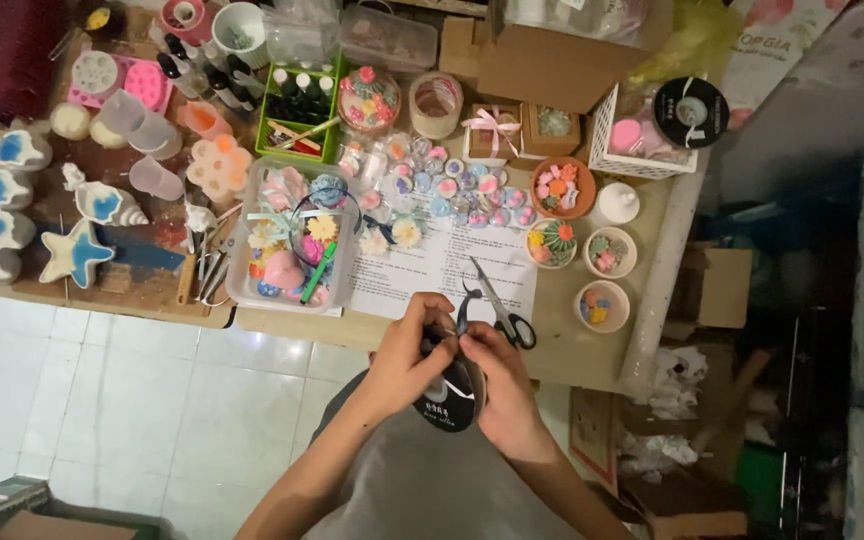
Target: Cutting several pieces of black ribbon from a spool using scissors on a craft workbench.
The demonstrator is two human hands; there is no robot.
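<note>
black ribbon point(464, 303) loops up between your two hands, pulled off a black ribbon spool point(449, 400) that sits low against your lap, just below the desk point(572, 350) edge. your left hand point(407, 358) is curled shut with its fingertips pinching the ribbon end near the top — the thumb pressed in tight. your right hand point(504, 392) wraps around the spool's right side, fingers closed on it, index and thumb meeting the ribbon beside the other hand.

just above your hands, scissors point(500, 300) with black handles lie shut on a printed white sheet point(432, 265), blades pointing up and left. left of the sheet stands a clear plastic tray point(294, 238) packed with small pastel flowers and a green pen. right of the sheet sit little round bowls point(604, 278) holding coloured pieces (some look like tiny cactus shapes). a second black spool point(690, 112) rests in a white basket point(642, 135) at the far right corner. blue-and-white shell and starfish figures point(12, 195) line the left end of the desk — well apart from your hands.
</note>
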